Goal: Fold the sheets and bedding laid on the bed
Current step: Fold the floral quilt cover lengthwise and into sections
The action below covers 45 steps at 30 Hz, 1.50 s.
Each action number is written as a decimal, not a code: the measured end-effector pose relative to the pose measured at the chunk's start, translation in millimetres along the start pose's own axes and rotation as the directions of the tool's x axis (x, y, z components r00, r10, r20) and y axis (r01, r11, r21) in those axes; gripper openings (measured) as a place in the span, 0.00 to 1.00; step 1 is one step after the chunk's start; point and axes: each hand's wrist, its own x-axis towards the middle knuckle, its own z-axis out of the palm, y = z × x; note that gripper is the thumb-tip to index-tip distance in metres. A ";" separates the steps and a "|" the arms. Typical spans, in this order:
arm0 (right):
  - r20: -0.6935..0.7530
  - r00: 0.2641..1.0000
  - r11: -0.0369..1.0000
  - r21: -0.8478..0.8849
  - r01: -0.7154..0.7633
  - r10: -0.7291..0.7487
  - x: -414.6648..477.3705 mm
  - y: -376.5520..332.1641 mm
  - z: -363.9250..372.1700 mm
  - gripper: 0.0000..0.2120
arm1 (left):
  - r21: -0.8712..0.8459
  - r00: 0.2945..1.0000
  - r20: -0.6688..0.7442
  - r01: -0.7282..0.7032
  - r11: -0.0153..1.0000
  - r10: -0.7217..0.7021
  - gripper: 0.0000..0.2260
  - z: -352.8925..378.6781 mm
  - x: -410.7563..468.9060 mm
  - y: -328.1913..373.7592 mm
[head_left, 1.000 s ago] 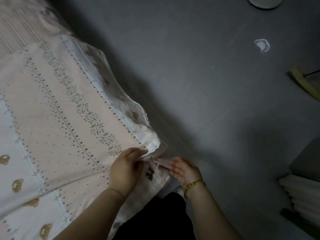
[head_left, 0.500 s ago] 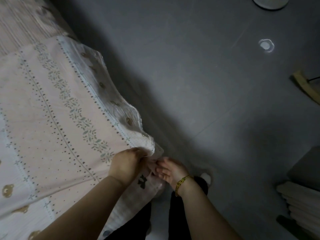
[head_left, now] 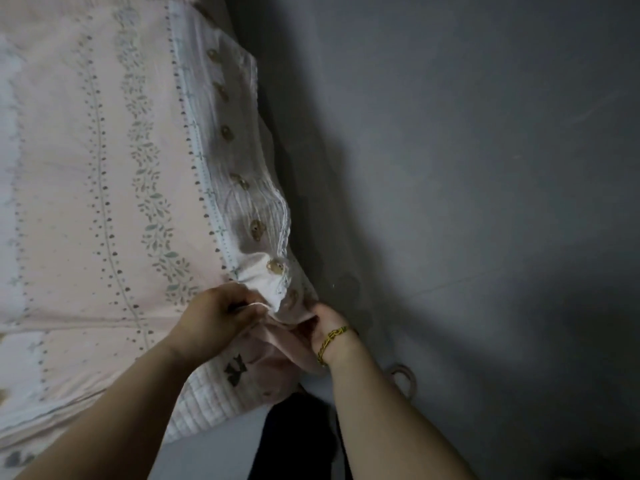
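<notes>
A pale pink sheet (head_left: 114, 188) with leaf and dot stripes and a white bear-print border lies spread over the bed, filling the left half of the view. Its near right corner (head_left: 273, 282) is bunched up at the bed's edge. My left hand (head_left: 214, 317) pinches that corner from the left, fingers closed on the cloth. My right hand (head_left: 323, 320), with a gold bracelet on the wrist, grips a lower pink layer (head_left: 280, 344) of the bedding just beside it. A white quilted layer (head_left: 207, 403) with a dark bow print shows under my left forearm.
Grey floor (head_left: 467, 168) fills the right half of the view, dark with shadow at the lower right. My dark trouser legs (head_left: 294, 441) stand close against the bed's corner. A small ring-shaped object (head_left: 403, 374) lies on the floor by my right forearm.
The view has swung left and closer to the bed's edge. Both hands stay together at the sheet's corner, and the corner is now lifted and more bunched between them.
</notes>
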 end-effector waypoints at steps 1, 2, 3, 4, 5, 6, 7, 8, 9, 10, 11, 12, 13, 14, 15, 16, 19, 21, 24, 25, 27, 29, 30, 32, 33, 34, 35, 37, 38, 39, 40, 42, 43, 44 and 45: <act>0.018 0.999 0.999 0.004 0.039 -0.039 -3.8 -6.7 -0.3 0.18 | -0.005 1.000 -0.007 -0.018 1.000 0.018 0.05 0.9 -0.9 -0.3; 0.027 0.995 0.996 0.012 0.091 -0.091 -10.9 -14.1 -1.4 0.18 | -0.009 0.999 -0.008 -0.044 0.999 0.044 0.06 2.4 -2.5 -1.0; 0.032 0.990 0.990 0.024 0.140 -0.141 -18.5 -20.9 -3.2 0.18 | -0.012 0.997 -0.012 -0.072 0.997 0.071 0.06 3.7 -5.3 -0.1; 0.041 0.984 0.984 0.037 0.173 -0.174 -25.6 -26.8 -5.4 0.17 | -0.005 0.995 -0.033 -0.092 0.996 0.092 0.08 5.1 -9.6 0.5; 0.061 0.980 0.981 0.038 0.188 -0.190 -34.0 -32.5 -5.8 0.17 | 0.005 0.993 -0.069 -0.098 0.995 0.098 0.11 7.5 -15.5 2.3; 0.097 0.976 0.981 0.041 0.190 -0.193 -42.6 -37.0 -5.3 0.16 | 0.032 0.988 -0.106 -0.106 0.994 0.109 0.12 11.7 -21.4 4.6; 0.142 0.972 0.982 0.049 0.181 -0.187 -53.6 -40.7 -3.3 0.14 | 0.094 0.976 -0.158 -0.134 0.987 0.148 0.14 17.8 -27.6 6.7; 0.179 0.968 0.984 0.060 0.170 -0.178 -62.7 -43.5 -1.0 0.11 | 0.169 0.961 -0.216 -0.137 0.976 0.172 0.16 23.8 -31.9 8.4; 0.220 0.961 0.986 0.067 0.155 -0.166 -73.6 -46.5 3.6 0.10 | 0.216 0.955 -0.254 -0.100 0.971 0.155 0.16 26.2 -35.7 14.5; 0.253 0.954 0.986 0.081 0.143 -0.159 -83.6 -48.4 8.5 0.10 | 0.249 0.950 -0.276 -0.076 0.966 0.146 0.14 28.2 -38.0 20.4; 0.281 0.947 0.986 0.106 0.132 -0.157 -93.0 -50.1 13.2 0.11 | 0.294 0.951 -0.269 -0.071 0.953 0.154 0.13 29.4 -38.3 27.5; 0.296 0.941 0.984 0.118 0.132 -0.162 -100.2 -52.2 16.7 0.12 | 0.345 0.960 -0.237 -0.060 0.937 0.149 0.15 29.3 -37.4 35.5; 0.306 0.938 0.984 0.125 0.129 -0.162 -107.1 -54.1 20.2 0.12 | 0.397 0.971 -0.211 -0.019 0.917 0.111 0.20 30.0 -35.1 41.0; 0.315 0.937 0.985 0.120 0.122 -0.154 -113.1 -56.0 23.5 0.12 | 0.454 0.981 -0.181 0.020 0.891 0.070 0.27 30.1 -32.5 46.7; 0.324 0.935 0.987 0.114 0.111 -0.142 -118.5 -57.6 26.4 0.12 | 0.495 0.982 -0.184 0.064 0.867 0.033 0.31 30.7 -30.8 54.9; 0.326 0.936 0.989 0.098 0.106 -0.133 -122.2 -59.3 28.4 0.11 | 0.482 0.980 -0.197 0.120 0.868 -0.026 0.32 31.1 -29.2 61.2; 0.296 0.943 0.987 0.000 0.159 -0.152 -134.6 -65.2 31.4 0.10 | 0.295 0.918 -0.319 0.333 0.896 -0.236 0.22 20.6 -21.5 81.1; 0.271 0.946 0.962 -0.153 0.225 -0.178 -146.4 -71.5 31.7 0.11 | 0.215 0.889 -0.390 0.340 0.916 -0.239 0.18 10.9 -21.2 84.0; 0.219 0.948 0.886 -0.355 0.297 -0.230 -165.3 -88.2 30.4 0.09 | 0.069 0.871 -0.456 0.240 0.968 -0.184 0.25 -8.0 -29.9 86.6; 0.211 0.946 0.852 -0.418 0.316 -0.247 -171.0 -96.2 33.7 0.10 | 0.041 0.864 -0.478 0.201 0.979 -0.157 0.28 -14.9 -34.0 87.1; 0.195 0.940 0.793 -0.505 0.341 -0.281 -176.9 -112.9 37.4 0.14 | 0.009 0.867 -0.487 0.127 0.992 -0.106 0.32 -26.4 -38.4 85.4; 0.193 0.931 0.740 -0.565 0.364 -0.310 -178.2 -132.9 50.2 0.11 | -0.019 0.883 -0.453 0.132 0.991 -0.126 0.30 -40.6 -34.2 84.1; 0.188 0.930 0.716 -0.595 0.365 -0.317 -177.5 -142.5 57.4 0.09 | -0.017 0.898 -0.416 0.153 0.988 -0.146 0.27 -45.9 -30.7 83.8; 0.191 0.927 0.625 -0.692 0.361 -0.324 -171.0 -160.8 79.5 0.06 | -0.041 0.928 -0.322 0.185 0.982 -0.188 0.27 -57.4 -18.6 78.0; 0.198 0.926 0.572 -0.738 0.357 -0.322 -168.0 -168.8 93.1 0.04 | -0.054 0.944 -0.268 0.186 0.981 -0.193 0.29 -64.3 -11.3 76.8; 0.207 0.924 0.510 -0.784 0.354 -0.322 -164.5 -175.2 106.6 0.04 | -0.056 0.959 -0.191 0.204 0.977 -0.211 0.30 -70.6 -4.6 73.8; 0.223 0.924 0.439 -0.829 0.347 -0.310 -155.9 -182.9 127.2 0.05 | -0.028 0.962 -0.115 0.245 0.969 -0.246 0.25 -80.4 4.3 67.5; 0.249 0.926 0.313 -0.889 0.335 -0.283 -146.7 -191.1 157.4 0.08 | 0.075 0.954 0.032 0.294 0.953 -0.297 0.14 -91.8 11.1 63.4; 0.263 0.930 0.234 -0.917 0.324 -0.257 -140.3 -194.3 176.7 0.09 | 0.083 0.945 0.070 0.314 0.946 -0.319 0.15 -98.0 12.3 59.0; 0.277 0.927 0.174 -0.930 0.325 -0.251 -135.6 -196.9 192.6 0.10 | 0.087 0.936 0.127 0.319 0.944 -0.328 0.18 -100.8 12.6 53.4; 0.293 0.922 0.125 -0.935 0.331 -0.253 -131.1 -198.8 207.8 0.09 | 0.094 0.926 0.209 0.300 0.949 -0.314 0.21 -104.7 11.6 50.5; 0.339 0.908 0.009 -0.936 0.351 -0.245 -117.1 -201.3 242.4 0.12 | 0.030 0.891 0.325 0.326 0.945 -0.317 0.34 -108.9 4.3 44.5; 0.369 0.896 -0.047 -0.928 0.369 -0.247 -112.5 -202.3 257.6 0.13 | -0.047 0.893 0.302 0.365 0.930 -0.335 0.40 -107.5 -1.7 46.7; 0.405 0.881 -0.115 -0.914 0.389 -0.246 -106.8 -203.0 275.7 0.14 | -0.130 0.915 0.144 0.396 0.909 -0.378 0.42 -104.8 -6.5 47.2; 0.441 0.865 -0.183 -0.895 0.406 -0.237 -101.2 -204.3 292.0 0.15 | -0.165 0.891 -0.146 0.406 0.899 -0.430 0.39 -96.7 -12.0 42.4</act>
